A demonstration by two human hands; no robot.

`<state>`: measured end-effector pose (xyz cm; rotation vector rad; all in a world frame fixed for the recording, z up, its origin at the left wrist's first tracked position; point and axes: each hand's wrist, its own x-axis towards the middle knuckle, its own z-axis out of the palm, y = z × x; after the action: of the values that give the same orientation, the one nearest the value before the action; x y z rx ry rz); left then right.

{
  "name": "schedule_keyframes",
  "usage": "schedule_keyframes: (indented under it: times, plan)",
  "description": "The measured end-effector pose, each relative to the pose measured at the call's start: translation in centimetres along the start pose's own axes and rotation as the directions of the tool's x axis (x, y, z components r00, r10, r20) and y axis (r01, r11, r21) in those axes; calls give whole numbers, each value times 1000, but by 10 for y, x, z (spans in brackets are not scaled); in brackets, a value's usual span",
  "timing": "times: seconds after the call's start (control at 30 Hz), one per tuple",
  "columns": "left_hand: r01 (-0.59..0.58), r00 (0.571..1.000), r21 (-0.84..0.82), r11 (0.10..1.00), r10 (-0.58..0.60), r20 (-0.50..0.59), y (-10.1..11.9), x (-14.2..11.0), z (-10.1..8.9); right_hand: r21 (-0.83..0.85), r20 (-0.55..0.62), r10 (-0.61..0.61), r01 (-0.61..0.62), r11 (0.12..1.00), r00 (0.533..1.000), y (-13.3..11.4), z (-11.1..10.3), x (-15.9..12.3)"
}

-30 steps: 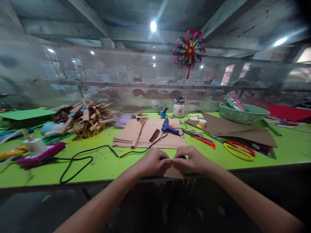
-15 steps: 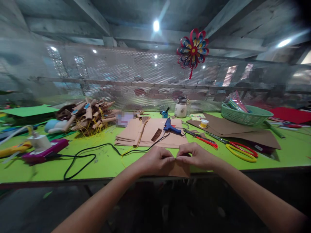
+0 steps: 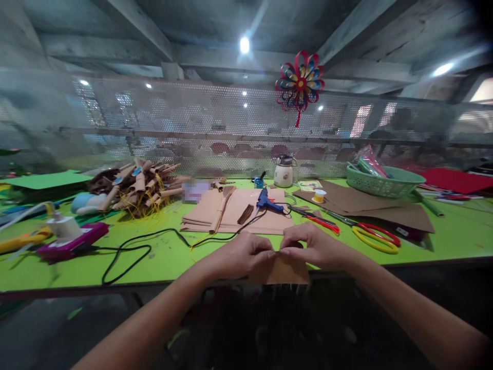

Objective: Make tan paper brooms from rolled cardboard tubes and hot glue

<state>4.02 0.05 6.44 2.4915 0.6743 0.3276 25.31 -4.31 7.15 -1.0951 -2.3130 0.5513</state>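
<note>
At the table's front edge, my left hand (image 3: 250, 255) and my right hand (image 3: 311, 245) pinch the upper edge of a piece of brown kraft paper (image 3: 287, 271). My fingertips nearly meet there, and the paper's lower part hangs toward me over the table edge. Fingers hide its top edge, so any fold in it cannot be made out. Just beyond my hands lies a stack of brown paper sheets (image 3: 200, 213). On it rest a blue glue gun (image 3: 268, 201), a small dark brown pleated strip (image 3: 245, 214) and a rolled paper piece with a fringed end (image 3: 221, 213).
Red-handled scissors (image 3: 323, 222) and larger red-and-yellow scissors (image 3: 375, 240) lie right. A green basket (image 3: 385, 185) and a bottle (image 3: 284, 172) stand behind. A pile of paper rolls (image 3: 138, 187), a purple power strip (image 3: 73, 244) and a black cable (image 3: 144, 231) are left.
The brown paper shows a little more below my fingers, its lower right corner having shifted right. Both hands keep their pinch. The view has turned slightly.
</note>
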Motion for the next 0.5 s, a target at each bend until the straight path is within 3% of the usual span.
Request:
schedule_keyframes:
  times: [0.2, 0.5]
  plan:
    - [-14, 1000, 38, 999, 14, 5, -2, 1, -2, 34, 44, 51, -53, 998, 998, 4, -5, 2]
    - [38, 999, -148, 988, -35, 22, -13, 4, 0, 303, 73, 209, -221, 927, 975, 20, -12, -4]
